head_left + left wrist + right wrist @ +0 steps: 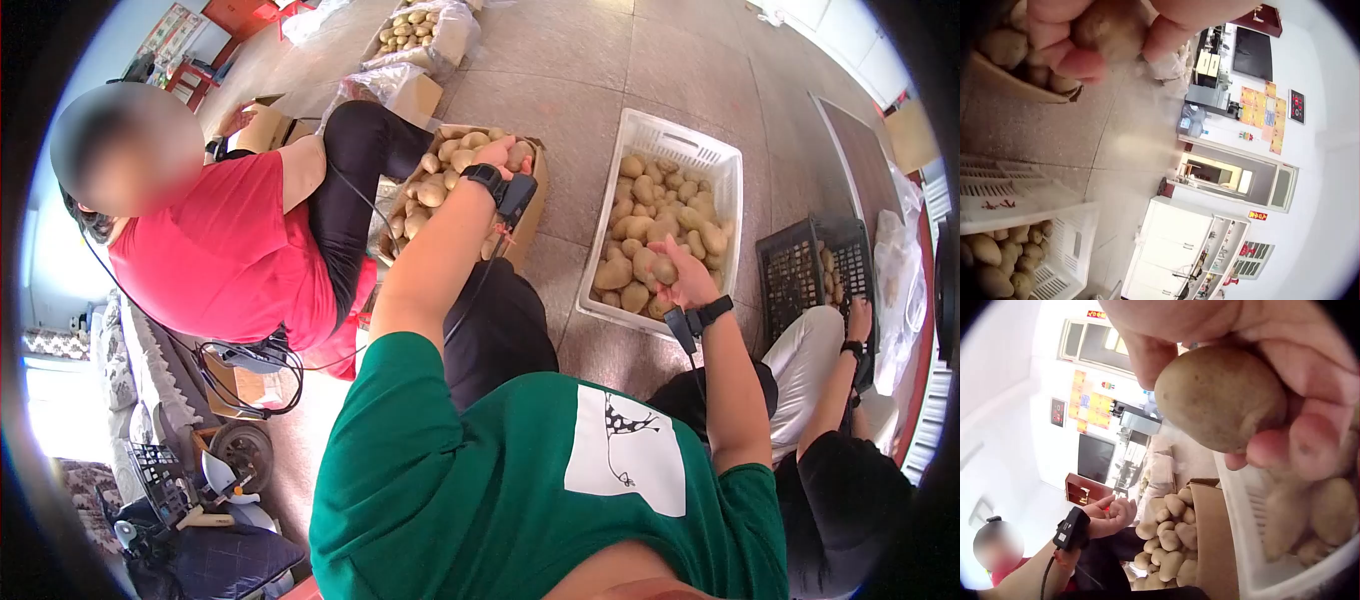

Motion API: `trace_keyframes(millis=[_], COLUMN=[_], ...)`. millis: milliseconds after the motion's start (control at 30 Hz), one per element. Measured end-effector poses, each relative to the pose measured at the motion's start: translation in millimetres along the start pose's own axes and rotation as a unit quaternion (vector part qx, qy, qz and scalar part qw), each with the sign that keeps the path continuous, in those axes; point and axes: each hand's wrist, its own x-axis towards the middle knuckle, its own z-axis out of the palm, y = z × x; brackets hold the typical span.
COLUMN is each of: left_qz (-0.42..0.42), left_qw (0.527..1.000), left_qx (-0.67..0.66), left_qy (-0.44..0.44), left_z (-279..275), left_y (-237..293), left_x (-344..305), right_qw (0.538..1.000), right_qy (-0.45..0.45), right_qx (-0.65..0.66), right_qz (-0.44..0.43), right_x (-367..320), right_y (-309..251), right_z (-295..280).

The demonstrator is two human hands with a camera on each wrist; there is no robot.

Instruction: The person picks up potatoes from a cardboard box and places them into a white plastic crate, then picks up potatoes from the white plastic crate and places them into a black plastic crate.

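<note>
My left hand is over the far end of a cardboard box of potatoes. It grips a brown potato between thumb and fingers. Over the near part of a white plastic crate, my right hand holds another potato, with the fingers curled round its side. Loose potatoes fill the crate's floor. More potatoes are heaped in the cardboard box. A camera is strapped to each wrist.
A person in a red shirt sits at the left, beside the cardboard box. At the right another person's arm reaches to a black crate holding some potatoes. A further box of potatoes stands farther off on the tiled floor.
</note>
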Motion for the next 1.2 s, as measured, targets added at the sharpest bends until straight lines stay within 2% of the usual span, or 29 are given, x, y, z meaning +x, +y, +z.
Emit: trace_keyframes(millis=[67, 100, 167, 300, 400, 500, 600, 933, 1200], left_qz=[0.072, 0.069, 0.058, 0.034, 0.099, 0.092, 0.102, 0.064, 0.103], left_qw=[0.995, 0.996, 0.988, 0.991, 0.989, 0.992, 0.989, 0.992, 0.986], left_qx=[0.043, 0.028, -0.051, -0.081, -0.052, -0.057, -0.043, -0.046, -0.039], left_qy=[0.049, 0.042, 0.130, 0.103, 0.092, 0.063, 0.103, 0.096, 0.126], left_z=[-0.6, -0.4, -4.9, -16.8, -29.0, -34.9, -34.0, -50.3, -61.7], left_y=[-1.6, -2.7, 4.7, 14.5, 15.6, 20.2, 19.1, 22.6, 40.1], left_x=[-12.1, -5.5, -7.8, -6.7, 12.1, 23.5, 26.4, 42.3, 39.4], right_qw=[1.000, 1.000, 1.000, 0.999, 0.999, 0.999, 0.999, 0.998, 0.998], right_qy=[0.012, 0.019, 0.020, 0.028, 0.018, 0.018, 0.022, 0.005, 0.005], right_qx=[0.018, 0.003, 0.001, -0.017, 0.004, 0.008, 0.013, 0.008, 0.005], right_qz=[0.009, 0.012, 0.010, 0.022, 0.032, 0.037, 0.045, 0.055, 0.060], right_x=[-2.7, -2.6, 5.8, 10.3, 16.4, 19.3, 20.5, 32.1, 30.4], right_y=[2.2, -3.0, 2.8, 4.6, 7.9, 8.1, 7.3, 14.1, 9.4], right_z=[0.6, -1.6, -0.9, -0.9, -2.5, -0.9, 2.8, -6.0, -1.0])
